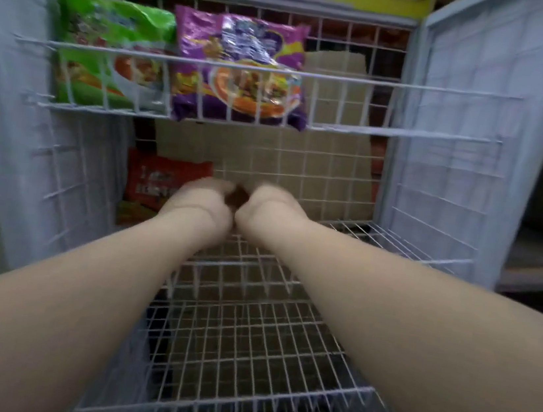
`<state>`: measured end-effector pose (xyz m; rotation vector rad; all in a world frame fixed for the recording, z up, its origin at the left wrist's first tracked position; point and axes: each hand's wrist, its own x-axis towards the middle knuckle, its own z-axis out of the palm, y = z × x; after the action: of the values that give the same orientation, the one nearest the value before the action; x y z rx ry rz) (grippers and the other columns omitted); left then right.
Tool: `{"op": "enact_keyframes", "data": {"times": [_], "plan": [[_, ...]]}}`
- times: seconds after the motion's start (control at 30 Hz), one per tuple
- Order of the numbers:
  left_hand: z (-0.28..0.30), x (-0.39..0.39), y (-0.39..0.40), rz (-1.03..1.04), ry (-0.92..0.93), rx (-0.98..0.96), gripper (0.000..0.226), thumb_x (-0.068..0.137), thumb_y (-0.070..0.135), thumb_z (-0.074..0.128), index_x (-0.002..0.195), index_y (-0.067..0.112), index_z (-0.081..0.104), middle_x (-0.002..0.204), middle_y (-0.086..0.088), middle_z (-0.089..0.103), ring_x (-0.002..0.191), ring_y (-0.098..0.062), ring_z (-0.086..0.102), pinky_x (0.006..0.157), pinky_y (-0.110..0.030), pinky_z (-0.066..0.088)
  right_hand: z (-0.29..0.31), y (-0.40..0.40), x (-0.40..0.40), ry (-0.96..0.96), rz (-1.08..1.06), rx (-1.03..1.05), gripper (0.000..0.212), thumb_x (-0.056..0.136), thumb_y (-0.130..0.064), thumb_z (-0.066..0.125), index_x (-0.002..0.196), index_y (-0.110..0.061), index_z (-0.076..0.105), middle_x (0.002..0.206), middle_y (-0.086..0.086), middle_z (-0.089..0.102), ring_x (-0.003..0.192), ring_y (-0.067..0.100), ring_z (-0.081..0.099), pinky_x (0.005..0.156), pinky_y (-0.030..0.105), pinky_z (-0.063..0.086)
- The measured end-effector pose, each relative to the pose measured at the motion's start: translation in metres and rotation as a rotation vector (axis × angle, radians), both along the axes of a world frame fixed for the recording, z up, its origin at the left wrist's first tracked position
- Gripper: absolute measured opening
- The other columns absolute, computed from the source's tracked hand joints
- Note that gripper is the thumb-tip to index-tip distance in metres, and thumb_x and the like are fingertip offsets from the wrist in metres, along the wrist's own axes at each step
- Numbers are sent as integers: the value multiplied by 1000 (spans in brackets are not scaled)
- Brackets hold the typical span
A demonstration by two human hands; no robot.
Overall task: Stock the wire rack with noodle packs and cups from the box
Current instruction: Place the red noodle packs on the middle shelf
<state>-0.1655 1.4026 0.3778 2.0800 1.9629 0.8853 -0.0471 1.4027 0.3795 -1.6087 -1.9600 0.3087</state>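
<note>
Both hands' grips, left hand (200, 201) and right hand (271, 211), unclear through blur; pack print unreadable.

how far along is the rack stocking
Early on. Done: a green pack and a purple pack stand on the top shelf; a red pack sits below. In hand: both hands meet beside the red pack, their hold blurred. Left: most shelf space looks bare; no cups visible.

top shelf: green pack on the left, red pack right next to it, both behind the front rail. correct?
Not quite. The pack beside the green pack on the top shelf is purple, not red. The head view shows it; the rest stands.
</note>
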Motion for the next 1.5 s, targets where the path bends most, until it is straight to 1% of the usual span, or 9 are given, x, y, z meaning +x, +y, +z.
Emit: {"op": "enact_keyframes", "data": {"times": [0.07, 0.17, 0.3, 0.63, 0.83, 0.97, 1.1, 1.27, 1.5], "plan": [[-7, 30, -18, -7, -75, 68, 36, 103, 31, 59, 139, 32, 65, 137, -2, 67, 127, -29, 61, 100, -31, 46, -8, -16, 29, 165, 10, 72, 34, 94, -34, 63, 127, -27, 66, 116, 3, 69, 111, 27, 65, 93, 32, 51], [-15, 66, -38, -112, -217, 165, 26, 106, 35, 54, 125, 33, 72, 115, 6, 71, 109, -20, 67, 87, -31, 49, -16, -34, 69, 312, 48, 72, 47, 97, -23, 52, 142, -30, 59, 139, -1, 65, 129, 23, 58, 109, 36, 47], [-9, 105, -54, -171, -313, 169, 20, 108, 31, 53, 109, 32, 73, 96, 14, 70, 91, -7, 65, 86, -35, 57, -16, -40, 105, 600, 27, 1, 50, 91, -25, 51, 140, -25, 63, 135, -1, 67, 126, 20, 59, 111, 42, 46], [-47, 147, -121, -136, -625, 288, 27, 109, 32, 51, 124, 33, 73, 111, 17, 75, 106, 0, 67, 98, -39, 58, -49, -94, 120, 890, 117, 124, 41, 98, -31, 51, 136, -26, 66, 133, -8, 67, 126, 12, 59, 110, 41, 49], [-105, 152, -175, -22, -620, 80, 29, 108, 33, 52, 131, 39, 69, 119, 21, 72, 112, 4, 67, 100, -34, 57, -115, -152, 122, 1076, 131, -93, 37, 101, -22, 55, 136, -32, 64, 131, -17, 65, 123, 0, 59, 106, 32, 51], [-190, 149, -204, 82, -691, -110, 33, 108, 27, 53, 134, 41, 68, 126, 20, 72, 114, 7, 65, 103, -23, 53, -205, -174, 117, 1089, 48, -291, 41, 101, -9, 57, 137, -26, 65, 135, -10, 65, 126, 6, 60, 112, 32, 47], [-308, 152, -223, 169, -861, -347, 26, 106, 27, 54, 119, 38, 73, 118, 11, 76, 112, -8, 71, 107, -42, 55, -311, -194, 115, 969, -85, -550, 43, 101, -10, 55, 142, -22, 61, 139, -3, 63, 129, 14, 59, 112, 31, 45], [-428, 153, -238, 134, -724, -441, 23, 101, 16, 62, 117, 32, 67, 122, 2, 70, 124, -23, 65, 114, -40, 46, -401, -224, 132, 690, -202, -662, 51, 89, -20, 60, 140, -21, 62, 138, 1, 65, 131, 21, 59, 110, 27, 41], [-461, 128, -268, -39, -491, -597, 48, 98, 34, 69, 144, 27, 58, 142, 4, 64, 131, -16, 58, 116, -35, 43, -438, -273, 141, 525, -361, -670, 52, 84, -23, 68, 135, -20, 65, 125, 0, 71, 119, 18, 64, 107, 30, 45]]}}
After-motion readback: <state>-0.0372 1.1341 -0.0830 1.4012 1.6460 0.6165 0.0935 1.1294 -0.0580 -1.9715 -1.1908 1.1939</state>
